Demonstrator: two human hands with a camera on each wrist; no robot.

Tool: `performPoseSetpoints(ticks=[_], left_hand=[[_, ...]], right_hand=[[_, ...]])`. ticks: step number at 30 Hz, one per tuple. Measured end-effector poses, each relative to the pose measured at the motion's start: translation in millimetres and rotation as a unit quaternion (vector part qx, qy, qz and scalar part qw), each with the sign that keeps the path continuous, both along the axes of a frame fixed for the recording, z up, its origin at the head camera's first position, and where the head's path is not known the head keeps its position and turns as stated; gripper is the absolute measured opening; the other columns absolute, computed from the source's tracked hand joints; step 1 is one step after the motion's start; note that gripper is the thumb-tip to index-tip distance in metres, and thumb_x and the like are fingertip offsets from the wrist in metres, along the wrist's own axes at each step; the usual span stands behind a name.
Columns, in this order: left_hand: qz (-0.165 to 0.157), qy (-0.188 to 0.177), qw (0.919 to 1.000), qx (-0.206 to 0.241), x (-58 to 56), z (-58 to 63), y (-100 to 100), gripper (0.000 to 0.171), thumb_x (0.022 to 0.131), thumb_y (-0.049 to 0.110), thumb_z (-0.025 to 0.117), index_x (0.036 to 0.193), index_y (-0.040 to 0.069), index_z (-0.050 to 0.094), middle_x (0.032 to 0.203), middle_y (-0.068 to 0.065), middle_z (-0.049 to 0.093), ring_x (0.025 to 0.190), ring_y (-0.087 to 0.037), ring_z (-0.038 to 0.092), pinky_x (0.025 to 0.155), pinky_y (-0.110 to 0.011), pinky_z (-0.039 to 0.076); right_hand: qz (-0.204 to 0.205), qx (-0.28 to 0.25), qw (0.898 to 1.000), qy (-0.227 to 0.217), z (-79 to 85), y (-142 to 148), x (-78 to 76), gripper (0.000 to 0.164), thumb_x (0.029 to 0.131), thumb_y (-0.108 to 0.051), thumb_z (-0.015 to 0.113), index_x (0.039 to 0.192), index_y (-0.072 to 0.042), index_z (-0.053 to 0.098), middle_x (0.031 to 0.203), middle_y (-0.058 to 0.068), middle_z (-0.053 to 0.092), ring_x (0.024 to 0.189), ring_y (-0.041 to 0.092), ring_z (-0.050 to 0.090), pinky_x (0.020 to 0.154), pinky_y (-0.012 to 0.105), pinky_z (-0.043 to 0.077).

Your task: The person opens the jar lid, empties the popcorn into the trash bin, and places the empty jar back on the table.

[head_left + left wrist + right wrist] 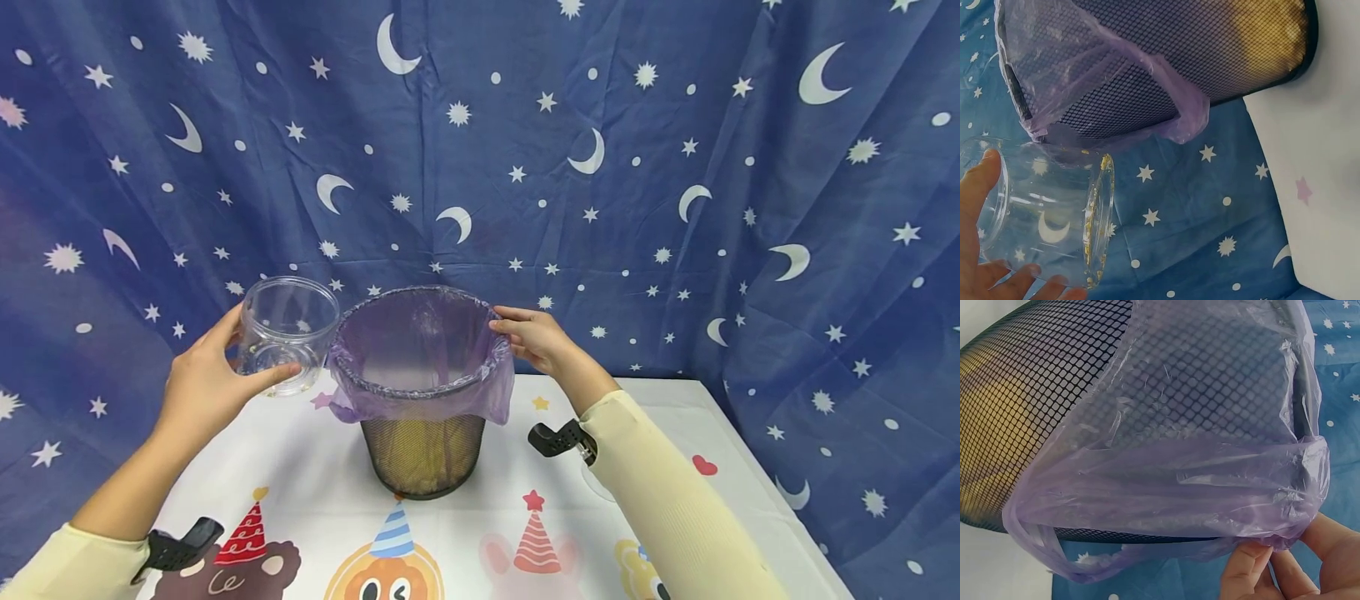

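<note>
My left hand (pixel 206 379) grips a clear plastic jar (pixel 291 321) and holds it above the table at the left of a bin. Yellow crumbs cling near the jar's base (pixel 1090 234) in the left wrist view. The black mesh wastebasket (pixel 423 475) stands upright, lined with a purple plastic bag (pixel 450 407) folded over its rim. Something yellow (pixel 991 431) shows through the mesh in the lower part. At the right side of the rim, my right hand (pixel 536 337) pinches the bag's folded edge between thumb and fingers.
A white tablecloth (pixel 450 533) printed with party-hat animals covers the table. Beneath the right forearm lies a clear round object (pixel 595 482), partly hidden. A blue curtain (pixel 480 125) with moons and stars hangs behind. Each wrist carries a black camera mount (pixel 557 439).
</note>
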State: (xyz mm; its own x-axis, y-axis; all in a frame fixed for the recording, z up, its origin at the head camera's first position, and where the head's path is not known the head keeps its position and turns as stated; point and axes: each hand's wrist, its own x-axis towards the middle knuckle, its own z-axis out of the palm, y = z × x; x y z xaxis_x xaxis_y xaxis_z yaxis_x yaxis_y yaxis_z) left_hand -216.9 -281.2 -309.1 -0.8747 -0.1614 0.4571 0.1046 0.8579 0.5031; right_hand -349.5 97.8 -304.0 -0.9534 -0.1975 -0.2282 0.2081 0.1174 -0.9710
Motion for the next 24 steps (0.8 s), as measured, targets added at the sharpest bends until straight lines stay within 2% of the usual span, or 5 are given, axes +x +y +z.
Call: performPoseSetpoints(ticks=[6,10,15,20,24], left_hand=[[-0.003,-0.017,0.9994,0.031,12.8,-10.9,1.7,0.110,0.076,0.053,0.081,0.158,0.012,0.020,0.136,-0.033,0.050,0.103,-0.054,0.062,0.085,-0.070,0.045],[-0.008,-0.022,0.9983,0.054,22.2,-20.5,4.3,0.108,0.077,0.050,0.081,0.158,0.011,0.020,0.140,-0.031,0.049,0.107,-0.054,0.060,0.092,-0.069,0.046],[-0.029,-0.016,0.9962,0.081,34.2,-33.6,7.4,0.102,0.077,0.045,0.083,0.156,0.012,0.027,0.146,-0.018,0.050,0.120,-0.048,0.055,0.085,-0.048,0.054],[-0.046,-0.032,0.9941,0.093,46.7,-44.1,10.8,0.095,0.076,0.042,0.085,0.153,0.017,0.036,0.139,-0.025,0.054,0.111,-0.047,0.062,0.078,-0.034,0.061],[-0.057,-0.028,0.9930,0.100,55.7,-51.0,17.5,0.091,0.074,0.039,0.087,0.150,0.022,0.040,0.135,-0.021,0.058,0.112,-0.042,0.063,0.075,-0.004,0.052]], right_hand=[[0.004,-0.014,1.000,0.004,-1.5,0.1,0.5,0.049,0.096,-0.012,0.064,0.143,-0.013,0.053,0.148,0.008,0.049,0.121,0.019,0.049,0.081,0.019,0.050],[0.002,-0.016,1.000,0.002,-1.1,1.0,-0.1,0.048,0.096,-0.012,0.065,0.142,-0.013,0.054,0.145,0.008,0.052,0.107,0.013,0.051,0.065,0.013,0.049],[0.003,-0.012,1.000,0.000,-1.6,1.3,-1.0,0.048,0.096,-0.012,0.065,0.143,-0.014,0.054,0.145,0.007,0.052,0.097,0.011,0.050,0.064,0.014,0.048],[0.006,-0.016,1.000,0.003,-2.2,0.8,-1.2,0.048,0.096,-0.012,0.064,0.143,-0.012,0.053,0.146,0.009,0.051,0.093,0.010,0.051,0.066,0.015,0.049],[0.002,-0.020,1.000,0.004,-2.9,-0.1,-1.4,0.047,0.096,-0.012,0.064,0.142,-0.012,0.054,0.143,0.010,0.053,0.080,0.007,0.050,0.062,0.014,0.047]])
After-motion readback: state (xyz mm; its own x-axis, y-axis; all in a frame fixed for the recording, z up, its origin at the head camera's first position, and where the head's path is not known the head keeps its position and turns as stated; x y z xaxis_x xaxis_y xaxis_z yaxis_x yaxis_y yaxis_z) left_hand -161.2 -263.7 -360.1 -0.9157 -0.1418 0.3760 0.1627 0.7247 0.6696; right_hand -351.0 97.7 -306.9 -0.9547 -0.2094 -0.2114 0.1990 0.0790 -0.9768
